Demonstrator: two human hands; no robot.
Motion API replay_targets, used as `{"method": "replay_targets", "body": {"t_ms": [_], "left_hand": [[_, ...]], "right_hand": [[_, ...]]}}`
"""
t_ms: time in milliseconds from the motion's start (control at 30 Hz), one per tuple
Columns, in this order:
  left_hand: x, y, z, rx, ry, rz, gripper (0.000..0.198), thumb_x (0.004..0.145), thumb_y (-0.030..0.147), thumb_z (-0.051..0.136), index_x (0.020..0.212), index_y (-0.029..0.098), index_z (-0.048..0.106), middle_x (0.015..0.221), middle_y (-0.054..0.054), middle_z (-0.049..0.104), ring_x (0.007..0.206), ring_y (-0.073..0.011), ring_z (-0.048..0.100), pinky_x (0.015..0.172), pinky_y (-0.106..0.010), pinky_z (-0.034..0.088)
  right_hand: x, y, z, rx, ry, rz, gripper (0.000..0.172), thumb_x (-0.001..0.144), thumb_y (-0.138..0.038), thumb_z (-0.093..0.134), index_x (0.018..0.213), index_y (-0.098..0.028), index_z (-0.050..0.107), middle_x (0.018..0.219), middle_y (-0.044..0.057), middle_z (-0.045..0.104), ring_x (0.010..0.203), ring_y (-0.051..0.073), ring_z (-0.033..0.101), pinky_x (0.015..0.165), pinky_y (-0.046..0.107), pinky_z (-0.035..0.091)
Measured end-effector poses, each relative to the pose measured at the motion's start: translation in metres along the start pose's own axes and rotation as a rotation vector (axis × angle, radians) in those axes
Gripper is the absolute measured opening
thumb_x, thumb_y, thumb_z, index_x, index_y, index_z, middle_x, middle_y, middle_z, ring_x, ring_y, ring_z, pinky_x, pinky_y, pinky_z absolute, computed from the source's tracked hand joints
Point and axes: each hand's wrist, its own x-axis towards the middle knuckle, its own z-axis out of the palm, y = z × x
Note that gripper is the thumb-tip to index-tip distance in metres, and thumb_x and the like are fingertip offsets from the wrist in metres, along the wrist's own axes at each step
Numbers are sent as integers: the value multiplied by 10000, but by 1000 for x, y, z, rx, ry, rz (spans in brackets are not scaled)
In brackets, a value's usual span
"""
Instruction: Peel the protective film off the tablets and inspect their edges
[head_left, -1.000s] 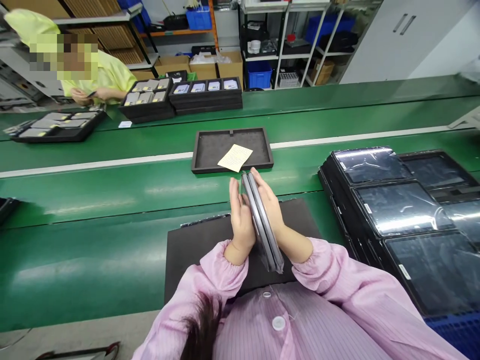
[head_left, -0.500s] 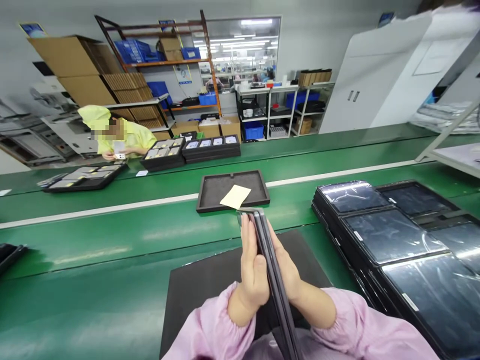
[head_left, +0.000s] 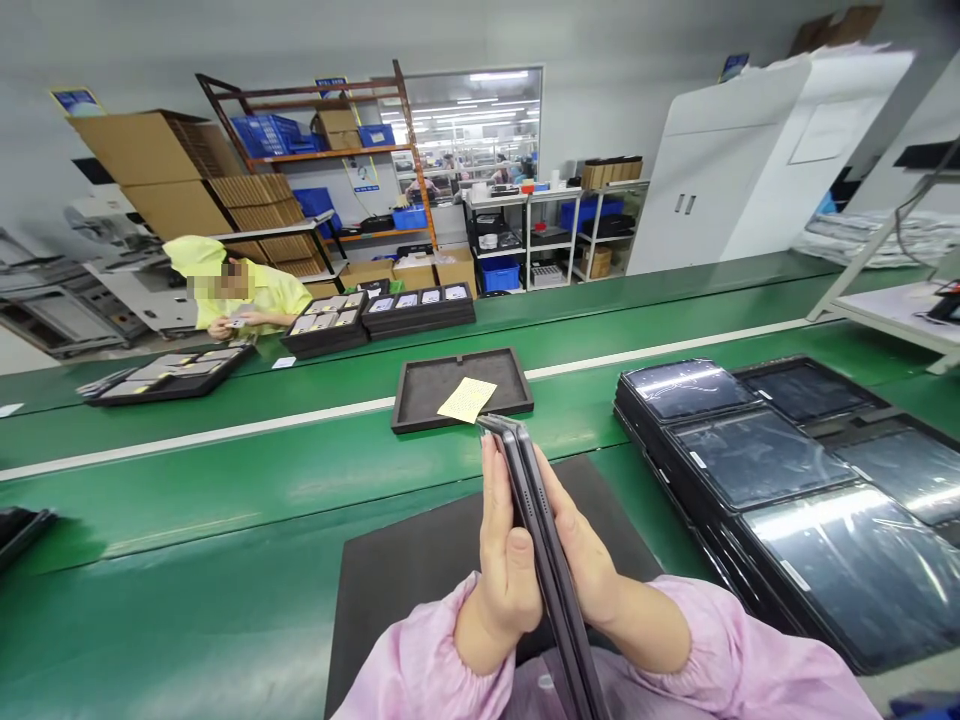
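Observation:
Pressed upright between my palms are two thin dark tablets (head_left: 553, 575), side by side with their narrow edges toward me; rows of small speaker holes show on those edges. Flat against the left face lies my left hand (head_left: 506, 565), fingers straight and pointing away. My right hand (head_left: 589, 560) presses on the opposite face, its fingertips partly hidden behind the tablets. Below them a black mat (head_left: 397, 590) covers part of the green bench. Just past the tablets' far end, a yellow dotted sheet (head_left: 466, 399) rests in a shallow black foam tray (head_left: 420, 390).
On my right, stacked black trays (head_left: 637, 425) hold several glossy dark screens (head_left: 765, 457). Across the green bench (head_left: 225, 500), a co-worker in yellow (head_left: 259, 300) handles a small device beside trays of phone-like devices (head_left: 420, 308). A black tray edge (head_left: 22, 530) shows at far left.
The tablets have turned slightly, so the speaker holes on their edges now show clearly. My hands keep their grip. The view has shifted a little, and the co-worker's device is tilted flatter.

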Motion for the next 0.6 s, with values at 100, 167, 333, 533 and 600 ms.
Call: {"method": "replay_targets", "body": {"t_ms": [100,167,333,533,600], "left_hand": [[-4,-1,2,11,43,35,515,967,365,298,1470,257,267,1562,-24,216,1424,-269,207,1179,-408,186],[-3,0,4,12,68,17,516,969,369,298,1469,246,273,1558,-31,228,1419,-262,223,1178,-398,194],[13,7,9,87,136,-201,544,969,432,302,1460,198,301,1532,-54,288,1407,-197,253,1163,-303,231],[22,6,16,42,177,-405,566,965,448,320,1444,147,331,1514,-64,323,1395,-157,287,1154,-257,228],[21,4,17,14,191,-462,531,970,404,324,1438,155,345,1518,-46,319,1393,-148,292,1149,-246,237]], "right_hand": [[-2,-2,0,12,-21,-8,481,1000,-457,275,1466,-337,248,1532,-56,238,1412,173,221,1181,371,219],[1,-3,1,27,-12,0,468,1000,-455,291,1457,-355,274,1526,-62,260,1409,170,234,1182,365,221],[13,-3,4,40,168,235,629,924,-586,405,1451,-248,351,1505,2,330,1401,205,271,1181,374,227],[23,-3,6,98,294,384,599,910,-556,429,1420,-244,404,1466,-23,405,1383,181,316,1176,355,242],[21,0,5,66,340,419,578,909,-542,431,1401,-239,434,1437,-19,447,1371,183,339,1173,359,253]]}}
